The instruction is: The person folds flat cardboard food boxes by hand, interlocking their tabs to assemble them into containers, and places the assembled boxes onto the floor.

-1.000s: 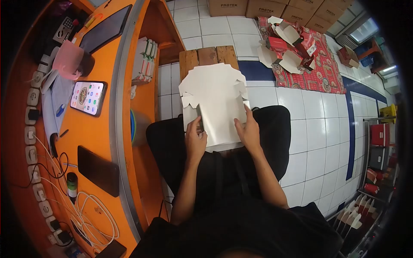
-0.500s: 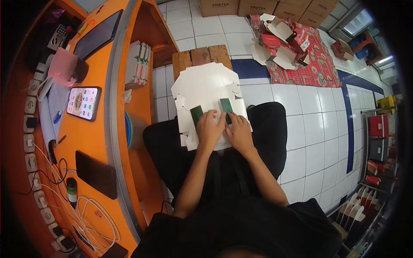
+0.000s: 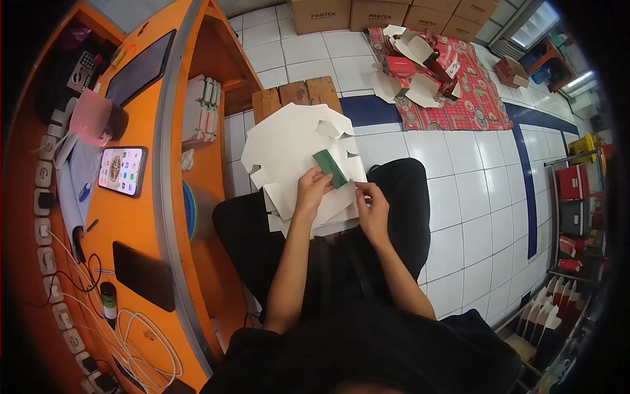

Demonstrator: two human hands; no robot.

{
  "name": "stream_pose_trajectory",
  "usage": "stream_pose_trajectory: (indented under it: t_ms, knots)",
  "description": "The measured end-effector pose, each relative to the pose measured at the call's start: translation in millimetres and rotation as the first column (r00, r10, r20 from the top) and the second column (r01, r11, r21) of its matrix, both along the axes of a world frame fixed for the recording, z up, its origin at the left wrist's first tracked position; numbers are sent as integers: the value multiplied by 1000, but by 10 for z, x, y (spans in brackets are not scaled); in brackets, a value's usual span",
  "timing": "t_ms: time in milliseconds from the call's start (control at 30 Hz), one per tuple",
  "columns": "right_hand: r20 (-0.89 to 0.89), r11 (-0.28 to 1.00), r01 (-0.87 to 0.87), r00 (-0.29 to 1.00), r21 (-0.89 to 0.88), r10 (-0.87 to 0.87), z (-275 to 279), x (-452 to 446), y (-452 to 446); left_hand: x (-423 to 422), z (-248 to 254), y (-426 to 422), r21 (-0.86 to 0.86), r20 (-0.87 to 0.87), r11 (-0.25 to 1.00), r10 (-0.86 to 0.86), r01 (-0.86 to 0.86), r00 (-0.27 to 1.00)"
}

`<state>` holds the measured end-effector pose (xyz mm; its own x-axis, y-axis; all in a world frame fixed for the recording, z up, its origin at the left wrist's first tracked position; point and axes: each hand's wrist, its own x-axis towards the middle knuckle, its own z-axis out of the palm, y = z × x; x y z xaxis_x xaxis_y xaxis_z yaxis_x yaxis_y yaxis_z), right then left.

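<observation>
A white die-cut cardboard box blank (image 3: 289, 141) lies turned at an angle across my lap and a wooden bench, over another white sheet. One flap, green on its outer face (image 3: 330, 169), is folded up near the middle. My left hand (image 3: 314, 189) is closed on the near end of this green flap, thumb and fingers pinching it. To the right, my right hand (image 3: 373, 207) is closed in a pinch at the blank's right edge. Its fingertips partly hide what they grip.
The wooden bench (image 3: 298, 92) stands ahead. On the left is an orange counter (image 3: 141, 203) with a phone (image 3: 123, 171), a dark tablet and cables. Folded white-and-red boxes (image 3: 412, 72) lie on a red patterned mat (image 3: 472, 108). Brown cartons (image 3: 321, 16) line the back.
The top blank has turned and shifted over the sheet beneath. Two green flaps stood up before; one shows now. My left hand has taken the green flap, and my right hand has moved right.
</observation>
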<state>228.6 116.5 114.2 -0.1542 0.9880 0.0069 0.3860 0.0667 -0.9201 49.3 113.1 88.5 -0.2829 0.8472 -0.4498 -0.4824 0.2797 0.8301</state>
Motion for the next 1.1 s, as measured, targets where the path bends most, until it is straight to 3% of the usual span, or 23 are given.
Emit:
stream_pose_trajectory:
  t_ms: [33,133,300,367,533,633,767,833,900,967,1100]
  knots:
    - [17,994,-29,999,103,28,18,-42,-6,25,-6,-2,15,0,1000,16,-16,1000]
    - [104,974,-125,989,188,107,33,-119,-34,112,-90,3,40,-5,999,30,-29,1000]
    - [117,996,-76,991,55,69,55,-122,3,284,-142,-56,40,-103,996,-70,74,992]
    - [127,997,-56,991,51,49,37,-105,21,317,-158,-55,-7,-86,997,76,-77,993]
    - [106,957,-161,985,240,139,36,-56,11,173,-111,-15,0,-29,997,77,-77,997]
    - [55,989,-67,997,129,60,69,-143,33,167,-101,-59,-13,-27,998,66,-66,997]
    - [114,970,-163,983,178,144,93,-123,2,158,-11,-81,-51,-8,996,75,-75,997]
    - [86,983,-42,996,181,27,124,-165,-57,166,-40,-87,-56,36,995,88,-86,995]
    - [130,981,-68,991,182,44,135,-186,-45,195,-51,-85,-58,78,994,97,-92,992]
    - [172,980,-86,984,180,54,123,-191,-30,249,-49,-88,-26,-92,1000,5,-7,996]
    - [121,975,-72,992,208,48,151,-192,-37,240,72,-46,-59,-76,997,42,-47,996]
